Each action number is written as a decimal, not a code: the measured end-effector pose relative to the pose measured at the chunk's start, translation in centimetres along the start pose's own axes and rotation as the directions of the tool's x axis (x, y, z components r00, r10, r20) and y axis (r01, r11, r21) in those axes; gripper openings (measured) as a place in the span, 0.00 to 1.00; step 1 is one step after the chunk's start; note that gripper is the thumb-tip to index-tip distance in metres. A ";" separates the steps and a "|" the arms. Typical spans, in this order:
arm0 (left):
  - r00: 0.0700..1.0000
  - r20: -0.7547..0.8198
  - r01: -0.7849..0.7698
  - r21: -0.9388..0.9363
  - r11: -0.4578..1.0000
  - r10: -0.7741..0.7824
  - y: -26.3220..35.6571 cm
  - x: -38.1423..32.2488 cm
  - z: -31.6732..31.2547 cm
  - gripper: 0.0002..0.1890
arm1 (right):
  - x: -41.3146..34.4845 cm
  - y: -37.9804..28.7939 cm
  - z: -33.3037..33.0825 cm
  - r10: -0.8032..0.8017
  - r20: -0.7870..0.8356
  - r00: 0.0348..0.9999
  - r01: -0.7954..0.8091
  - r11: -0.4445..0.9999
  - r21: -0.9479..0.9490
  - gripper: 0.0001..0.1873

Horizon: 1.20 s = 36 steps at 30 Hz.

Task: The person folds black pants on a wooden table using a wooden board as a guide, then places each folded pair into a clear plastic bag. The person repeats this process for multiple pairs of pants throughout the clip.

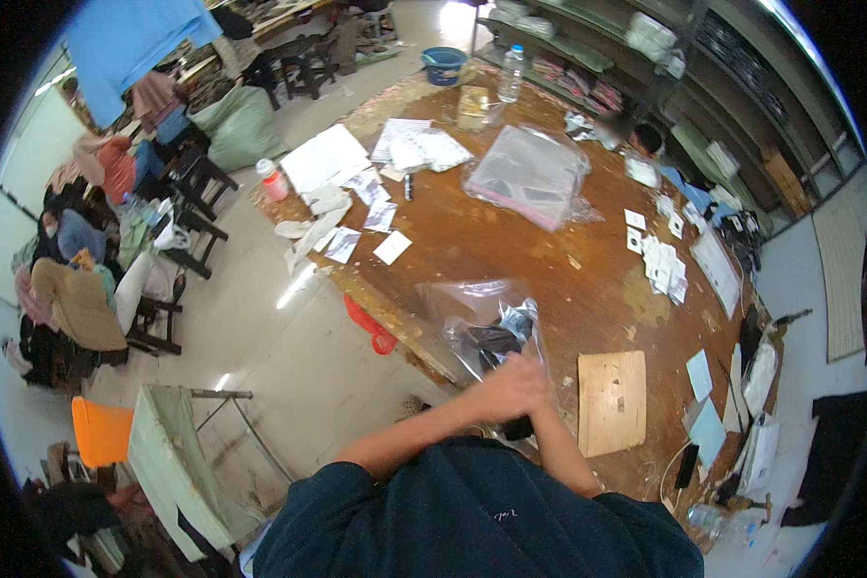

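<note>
Both my hands meet at the near edge of the wooden table, over a clear plastic bag [441, 303] with black material [493, 339] and a shiny silvery-blue piece [519, 318] in or under it. My left hand [502, 394] lies across my right hand [538, 386], and they overlap so much that the fingers are hidden. Whether each hand grips the bag cannot be made out. More dark material shows below the wrists at the table edge. To the right of my hands lies a light wooden board [612, 401].
A stack of clear plastic bags [524, 173], papers [336, 162], a red-and-white bottle [272, 180] and scattered white cards [665, 267] lie on the table [462, 246]. A water bottle [511, 74] stands at the far end. Several people sit at the left; shelves [730, 94] line the right.
</note>
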<state>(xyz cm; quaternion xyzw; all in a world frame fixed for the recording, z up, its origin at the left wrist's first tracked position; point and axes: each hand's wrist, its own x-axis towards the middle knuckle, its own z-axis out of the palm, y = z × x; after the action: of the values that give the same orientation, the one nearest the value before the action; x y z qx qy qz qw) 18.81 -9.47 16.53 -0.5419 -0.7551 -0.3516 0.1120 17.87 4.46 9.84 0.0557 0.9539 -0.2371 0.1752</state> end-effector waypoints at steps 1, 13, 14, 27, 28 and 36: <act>0.979 0.043 -0.200 0.039 0.979 0.198 0.4 -0.1 -0.1 0.20 | -0.3 -0.6 -0.4 -0.064 -0.159 0.985 0.073 0.996 0.048 0.15; 0.445 -0.013 0.878 0.207 0.433 -0.896 -4.7 -11.9 3.7 0.39 | -4.6 2.3 6.5 -0.408 0.036 0.912 0.395 0.853 -0.340 0.34; 0.426 -0.092 0.901 0.130 0.413 -0.900 -4.0 -12.6 4.5 0.42 | -4.5 2.9 7.1 -0.317 -0.008 0.948 0.299 0.903 -0.309 0.36; -0.152 0.101 0.723 -0.667 -0.181 -0.983 -3.3 -14.8 8.4 0.39 | 0.4 5.1 6.7 -0.328 -0.127 0.936 0.265 0.896 -0.357 0.45; 0.027 0.136 0.677 -0.731 -0.082 -0.990 -2.6 -13.7 7.3 0.35 | -0.1 6.3 6.8 -0.313 -0.237 0.920 0.220 0.911 -0.349 0.40; 0.676 -0.002 0.372 -0.862 0.344 -0.737 -1.7 2.0 3.3 0.36 | -0.6 6.2 6.1 -0.264 0.007 0.965 -0.020 -0.044 0.999 0.27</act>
<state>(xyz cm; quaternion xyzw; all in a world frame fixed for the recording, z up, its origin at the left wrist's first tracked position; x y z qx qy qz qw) 17.21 -6.10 14.50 -0.1472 -0.6069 -0.7704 -0.1282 21.46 7.05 2.37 0.0553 0.4702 -0.8674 0.1530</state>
